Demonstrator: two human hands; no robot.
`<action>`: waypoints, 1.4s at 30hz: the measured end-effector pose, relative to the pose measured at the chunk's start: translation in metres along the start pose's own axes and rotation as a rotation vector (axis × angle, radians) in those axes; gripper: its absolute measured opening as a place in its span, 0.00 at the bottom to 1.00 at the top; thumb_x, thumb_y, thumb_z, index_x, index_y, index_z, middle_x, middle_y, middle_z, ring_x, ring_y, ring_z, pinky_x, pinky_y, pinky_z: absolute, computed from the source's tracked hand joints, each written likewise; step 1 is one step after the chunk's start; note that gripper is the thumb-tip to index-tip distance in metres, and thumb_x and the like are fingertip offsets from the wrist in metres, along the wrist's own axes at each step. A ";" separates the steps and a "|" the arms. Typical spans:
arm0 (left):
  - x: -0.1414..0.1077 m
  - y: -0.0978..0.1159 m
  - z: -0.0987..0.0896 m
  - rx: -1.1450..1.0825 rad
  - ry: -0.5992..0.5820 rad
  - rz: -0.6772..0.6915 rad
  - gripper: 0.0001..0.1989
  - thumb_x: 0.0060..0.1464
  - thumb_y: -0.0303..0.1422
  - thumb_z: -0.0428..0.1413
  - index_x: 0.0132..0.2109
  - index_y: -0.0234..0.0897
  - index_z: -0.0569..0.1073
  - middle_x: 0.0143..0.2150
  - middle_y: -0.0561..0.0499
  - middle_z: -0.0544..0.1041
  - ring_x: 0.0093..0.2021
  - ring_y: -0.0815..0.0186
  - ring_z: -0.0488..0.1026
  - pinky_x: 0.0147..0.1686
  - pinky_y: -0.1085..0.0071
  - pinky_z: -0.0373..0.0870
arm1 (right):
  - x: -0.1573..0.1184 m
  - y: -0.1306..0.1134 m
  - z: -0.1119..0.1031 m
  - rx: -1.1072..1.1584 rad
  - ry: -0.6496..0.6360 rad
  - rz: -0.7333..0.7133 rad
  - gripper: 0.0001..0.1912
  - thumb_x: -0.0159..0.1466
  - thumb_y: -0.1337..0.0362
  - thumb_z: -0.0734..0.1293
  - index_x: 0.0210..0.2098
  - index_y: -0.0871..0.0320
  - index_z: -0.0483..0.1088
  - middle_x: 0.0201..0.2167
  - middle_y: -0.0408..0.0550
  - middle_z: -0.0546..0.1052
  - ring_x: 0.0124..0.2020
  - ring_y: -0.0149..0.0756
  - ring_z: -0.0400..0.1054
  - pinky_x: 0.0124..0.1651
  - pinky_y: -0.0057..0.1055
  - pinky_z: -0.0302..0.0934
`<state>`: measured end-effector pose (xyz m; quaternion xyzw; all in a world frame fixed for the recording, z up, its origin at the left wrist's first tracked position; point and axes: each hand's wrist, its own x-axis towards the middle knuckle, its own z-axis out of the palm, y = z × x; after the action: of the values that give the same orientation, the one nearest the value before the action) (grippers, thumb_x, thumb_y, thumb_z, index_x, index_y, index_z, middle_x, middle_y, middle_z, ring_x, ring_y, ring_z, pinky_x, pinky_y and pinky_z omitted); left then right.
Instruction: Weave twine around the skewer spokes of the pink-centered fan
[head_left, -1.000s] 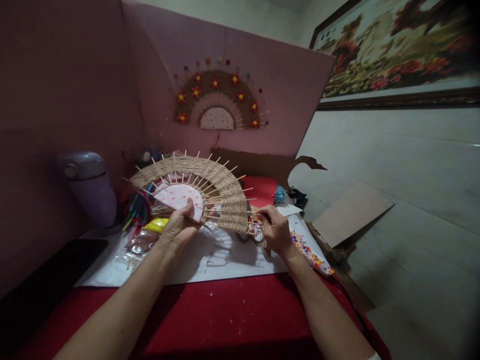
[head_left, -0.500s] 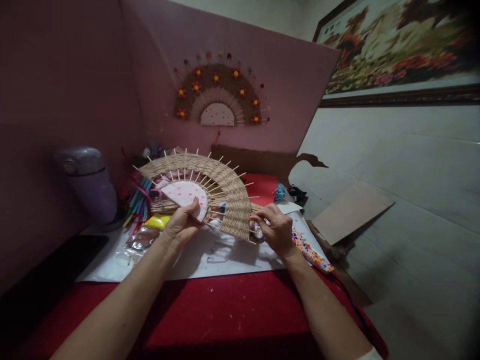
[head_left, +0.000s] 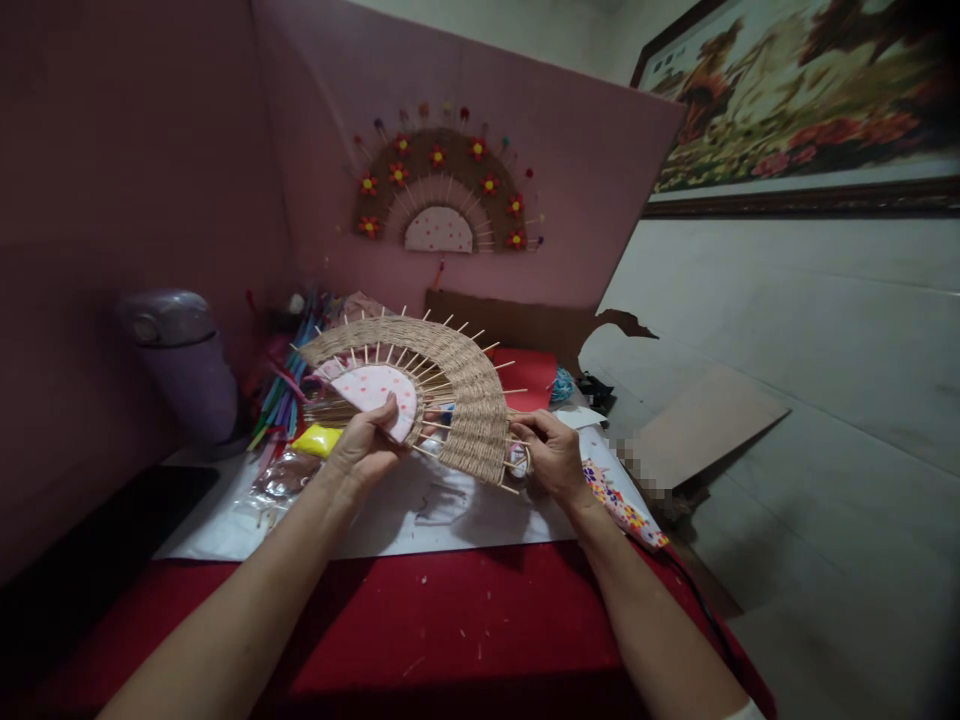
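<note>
My left hand (head_left: pixel 365 450) grips woven twine fan (head_left: pixel 480 410), thumb over pink-dotted half-circle centre (head_left: pixel 364 385). Fan held tilted above white sheet (head_left: pixel 375 530), stick tips poking past outer rim. My right hand (head_left: pixel 553 458) at fan's right edge, fingers pinched narrow; can't tell whether stick or twine between them. Yellow packet (head_left: pixel 316 440) beside left wrist. Flower-decorated fan (head_left: pixel 390 190) on pink board (head_left: pixel 577 180) behind.
</note>
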<state>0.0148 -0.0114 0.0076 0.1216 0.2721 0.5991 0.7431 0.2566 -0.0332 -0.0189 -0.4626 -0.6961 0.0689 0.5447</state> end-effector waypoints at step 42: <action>0.002 0.006 -0.003 0.232 0.008 -0.081 0.16 0.56 0.25 0.48 0.51 0.24 0.67 0.27 0.41 0.77 0.26 0.56 0.77 0.24 0.61 0.76 | 0.008 0.003 -0.006 0.406 0.045 0.291 0.07 0.51 0.61 0.70 0.25 0.58 0.69 0.21 0.41 0.70 0.23 0.29 0.61 0.28 0.28 0.57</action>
<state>0.0082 -0.0083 0.0077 0.1932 0.3474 0.5336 0.7465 0.2636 -0.0287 -0.0128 -0.4405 -0.5817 0.2745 0.6263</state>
